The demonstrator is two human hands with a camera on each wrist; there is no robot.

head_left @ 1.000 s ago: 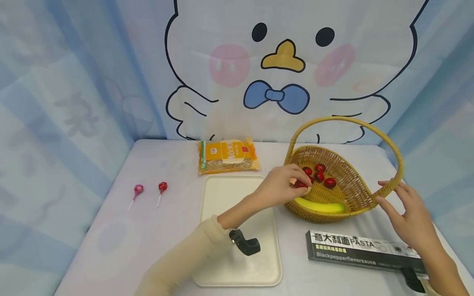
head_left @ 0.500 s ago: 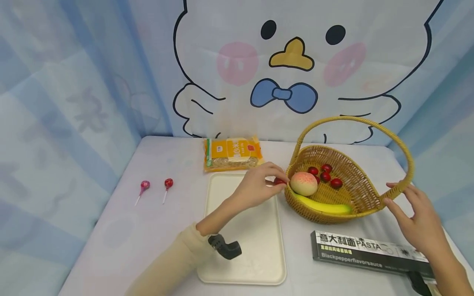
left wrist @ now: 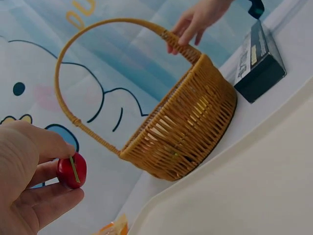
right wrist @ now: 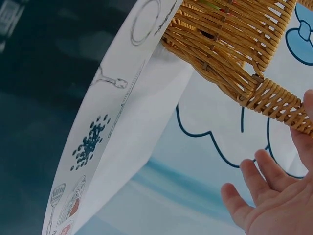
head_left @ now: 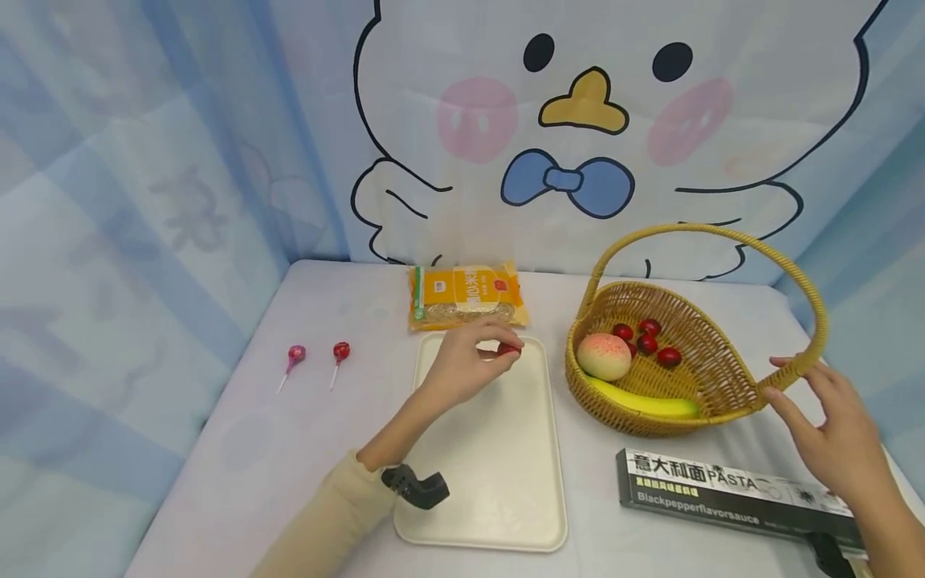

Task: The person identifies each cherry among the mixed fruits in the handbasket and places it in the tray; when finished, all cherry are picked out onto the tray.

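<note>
Above the far part of the cream tray (head_left: 499,466), my left hand (head_left: 462,361) pinches a red cherry (left wrist: 72,170) between thumb and fingers; a green stem shows along it in the left wrist view. My right hand (head_left: 834,425) holds the base of the handle of the wicker basket (head_left: 711,345) with thumb and index finger, the other fingers spread in the right wrist view. Inside the basket lie a peach (head_left: 604,357), a yellow banana (head_left: 646,407) and several red cherries (head_left: 647,344).
Behind the tray lies an orange food packet (head_left: 466,297). Two lollipops, one pink (head_left: 296,353) and one red (head_left: 341,352), are at the left. A black-and-white pasta box (head_left: 737,498) lies in front of the basket. A printed curtain (head_left: 578,201) hangs behind the table.
My left hand has lifted out of the basket with the cherry and moved left over the tray, uncovering the peach. My right hand stays on the basket handle.
</note>
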